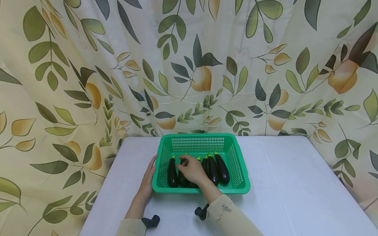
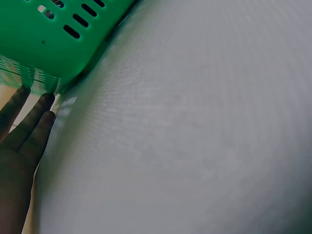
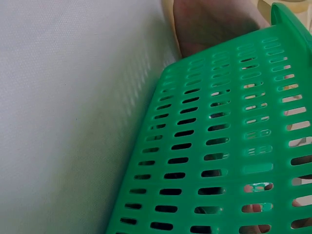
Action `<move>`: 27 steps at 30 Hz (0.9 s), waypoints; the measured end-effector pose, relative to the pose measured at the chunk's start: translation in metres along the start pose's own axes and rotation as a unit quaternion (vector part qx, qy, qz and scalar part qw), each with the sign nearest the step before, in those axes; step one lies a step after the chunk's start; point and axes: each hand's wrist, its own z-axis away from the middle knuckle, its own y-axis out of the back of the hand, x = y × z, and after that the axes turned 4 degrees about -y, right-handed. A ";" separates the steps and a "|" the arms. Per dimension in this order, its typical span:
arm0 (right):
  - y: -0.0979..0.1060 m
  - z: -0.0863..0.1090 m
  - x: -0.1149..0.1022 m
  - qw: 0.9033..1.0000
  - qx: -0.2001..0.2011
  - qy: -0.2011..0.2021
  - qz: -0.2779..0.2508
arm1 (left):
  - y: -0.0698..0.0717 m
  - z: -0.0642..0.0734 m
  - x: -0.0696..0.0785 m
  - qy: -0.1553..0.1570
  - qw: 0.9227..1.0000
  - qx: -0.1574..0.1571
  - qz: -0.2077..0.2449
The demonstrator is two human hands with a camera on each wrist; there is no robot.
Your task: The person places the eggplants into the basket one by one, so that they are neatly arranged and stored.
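Note:
A green plastic basket [image 1: 200, 190] with slotted walls stands on the table, several dark purple eggplants [image 1: 212, 170] lying side by side in it, green stems toward the far wall. My right hand [image 1: 193, 170] reaches over the near rim, its thumb and fingers curved round the upper end of an eggplant [image 1: 181, 178], second from the left. The leftmost eggplant [image 1: 172, 173] lies just beside its fingertips. Against the basket's left side rests my left hand [image 1: 146, 183], fingers straight. In the right wrist view the basket wall [image 3: 195, 146] hides most of the right hand.
A white cloth covers the table [image 1: 280, 177], which extends on both sides of the basket. Behind it hangs a curtain [image 1: 236, 65] printed with leaves and fruit. Dark wrist devices [image 1: 151, 221] sit at both sleeve cuffs.

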 end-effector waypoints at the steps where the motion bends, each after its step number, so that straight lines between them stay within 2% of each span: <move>1: 0.000 0.000 0.000 1.000 0.000 0.000 -0.001 | 0.000 0.000 0.000 0.000 1.000 0.000 0.000; 5: 0.002 0.000 0.000 1.000 -0.008 0.004 -0.009 | 0.002 -0.001 0.002 0.005 1.000 -0.002 -0.007; 9: 0.007 0.000 -0.001 0.999 -0.021 0.004 -0.025 | 0.008 -0.001 0.008 0.010 0.999 -0.005 -0.035; 15: 0.020 0.005 -0.006 0.999 -0.037 0.001 -0.027 | 0.021 0.003 0.019 0.039 0.997 -0.014 -0.070; 17: 0.027 0.007 -0.010 0.999 -0.038 0.003 -0.021 | 0.027 0.003 0.024 0.029 0.996 -0.021 -0.086; 19: 0.035 0.008 -0.014 0.999 -0.034 0.009 -0.006 | 0.033 0.001 0.028 0.006 0.993 -0.027 -0.116; 23: 0.056 0.010 -0.019 0.999 -0.021 0.018 0.023 | 0.043 -0.005 0.041 -0.046 0.979 -0.034 -0.196; 27: 0.079 0.011 -0.024 0.998 -0.017 0.026 0.048 | 0.049 -0.012 0.063 -0.072 0.958 -0.042 -0.274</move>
